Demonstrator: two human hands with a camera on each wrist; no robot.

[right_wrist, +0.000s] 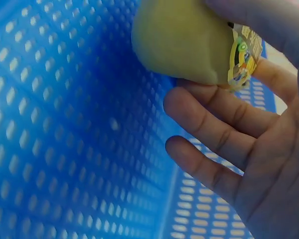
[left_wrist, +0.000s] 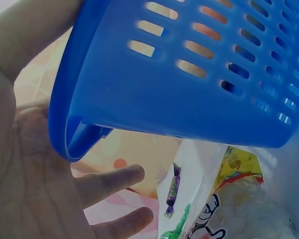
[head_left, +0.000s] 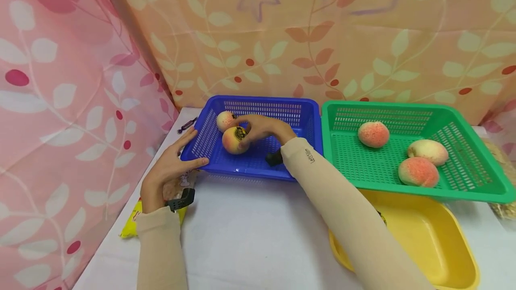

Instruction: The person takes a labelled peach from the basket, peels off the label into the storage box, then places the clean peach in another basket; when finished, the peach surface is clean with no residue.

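Observation:
In the head view, my right hand (head_left: 262,128) reaches into the blue basket (head_left: 250,171) and grips a peach (head_left: 231,141) with a black-and-yellow sticker. The right wrist view shows this peach (right_wrist: 184,42) between thumb and fingers, with two other fingers apart from it. Just behind it in the basket lies a smaller peach (head_left: 225,121). My left hand (head_left: 171,162) rests against the basket's left front corner, fingers spread along the outside and thumb at the front rim. Seen from the left wrist, the basket's rim (left_wrist: 65,119) lies against this hand, whose visible fingers are fairly straight.
A green basket (head_left: 363,188) with three peaches adjoins the blue one on the right. In front of it stands a yellow basin (head_left: 423,227), partly behind my right sleeve. Snack packets (head_left: 131,223) lie under my left wrist, and a purple-wrapped candy (head_left: 187,125) lies beyond.

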